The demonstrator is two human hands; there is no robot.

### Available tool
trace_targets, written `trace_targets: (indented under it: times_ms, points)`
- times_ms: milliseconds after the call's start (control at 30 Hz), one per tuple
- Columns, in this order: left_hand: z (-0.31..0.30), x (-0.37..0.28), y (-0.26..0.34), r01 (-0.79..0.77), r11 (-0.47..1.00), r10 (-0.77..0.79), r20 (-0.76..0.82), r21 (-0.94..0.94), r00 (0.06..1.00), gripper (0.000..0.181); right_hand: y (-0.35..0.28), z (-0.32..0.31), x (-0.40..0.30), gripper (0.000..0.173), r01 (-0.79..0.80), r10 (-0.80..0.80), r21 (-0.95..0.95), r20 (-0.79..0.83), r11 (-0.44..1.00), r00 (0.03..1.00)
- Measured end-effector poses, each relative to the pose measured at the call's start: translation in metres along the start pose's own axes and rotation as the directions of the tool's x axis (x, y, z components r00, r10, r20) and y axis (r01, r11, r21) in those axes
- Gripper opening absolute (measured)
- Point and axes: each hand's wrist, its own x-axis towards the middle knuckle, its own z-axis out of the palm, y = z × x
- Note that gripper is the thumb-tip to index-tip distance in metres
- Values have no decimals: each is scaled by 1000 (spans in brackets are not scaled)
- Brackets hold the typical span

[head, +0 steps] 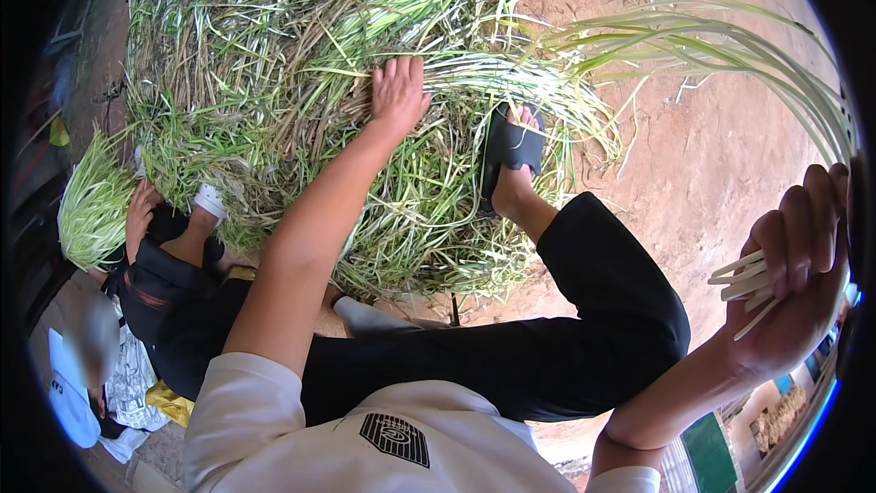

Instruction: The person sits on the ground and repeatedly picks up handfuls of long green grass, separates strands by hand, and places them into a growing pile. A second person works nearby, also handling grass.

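My right hand (794, 253) is raised at the right edge, closed around a bundle of long pale-green grass-like stalks (712, 34). The cut pale ends poke out below the fingers, and the leafy length arches up and to the left. My left hand (400, 92) lies palm down, fingers fairly straight, on a large spread heap of green and dry stalks (274, 68). Under and beside it, a sheaf of whitish-green stalks (520, 79) stretches to the right. Whether its fingers grip any stalks cannot be told.
My foot in a black slide sandal (513, 144) rests on the heap's right part. At the lower left sits another person (171, 246), a hand near a light-green bunch (96, 198). Bare reddish ground (698, 144) lies right of the heap. A green panel (708, 455) is at the lower right.
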Motion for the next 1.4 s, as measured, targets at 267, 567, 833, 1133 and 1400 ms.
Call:
trace_targets:
  times_ms: [267, 567, 833, 1133, 1400]
  points:
    - [28, -7, 12, -40, 999, 36, 217, 13, 976, 33, -2, 10, -1, 21, 31, -30, 16, -48, 999, 998]
    - [-98, -12, -10, 400, 553, -299, 273, -731, 914, 18, -6, 10, -1, 29, 64, -60, -41, 90, 997, 994]
    - [-99, -41, -117, 467, 725, -315, 360, -506, 878, 57, 0, 27, -1, 23, 8, -9, 10, 142, 1000, 990]
    - [-38, -75, -123, 360, 605, -576, -77, -710, 814, 12, 14, 47, 2, 25, 16, -14, -62, 28, 998, 1000]
    - [-18, -40, -110, 471, 721, -611, -146, -508, 778, 18, 23, 60, 9, 22, -20, 20, 27, 12, 999, 1000]
